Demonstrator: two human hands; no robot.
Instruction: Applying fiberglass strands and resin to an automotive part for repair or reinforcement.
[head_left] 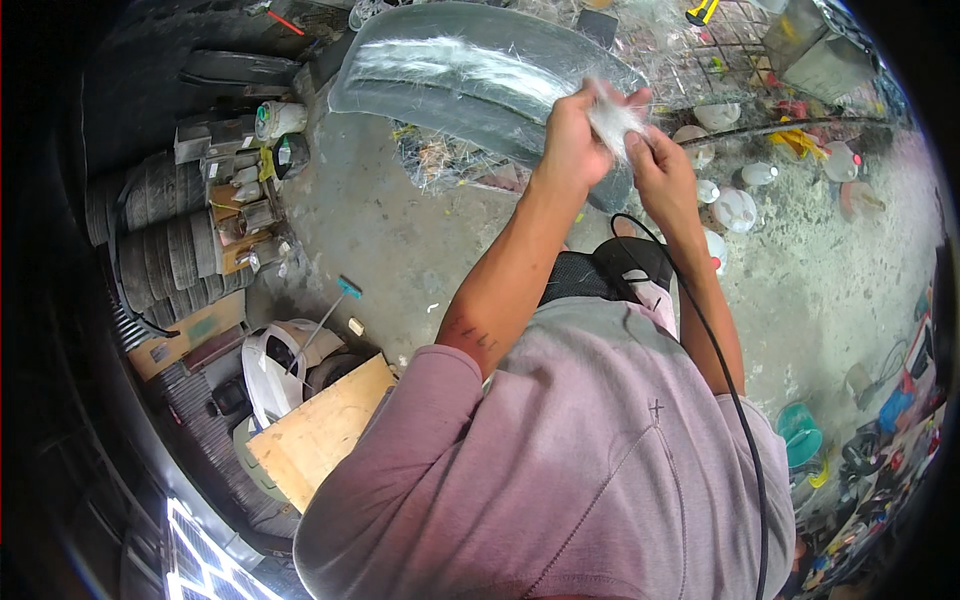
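Note:
A tuft of white, hair-like fibre point(612, 122), resembling loose glass fibre, is held between my two hands. On its left side, my left hand point(577, 138) has its fingers closed on the tuft. From the right, my right hand point(658, 168) pinches the tuft's lower edge between thumb and fingers. Both hands are over the right end of a long, curved grey panel point(400, 92), shaped like a car bumper. White fibre strands point(440, 58) lie along the panel's length.
Plastic jugs point(735, 210) stand on the floor to the right, near a yellow item point(797, 140). Stacked tyres point(165, 245) and a cluttered shelf point(240, 200) line the left. A wooden board point(325, 430) lies lower left. A black cable point(715, 345) crosses my right arm.

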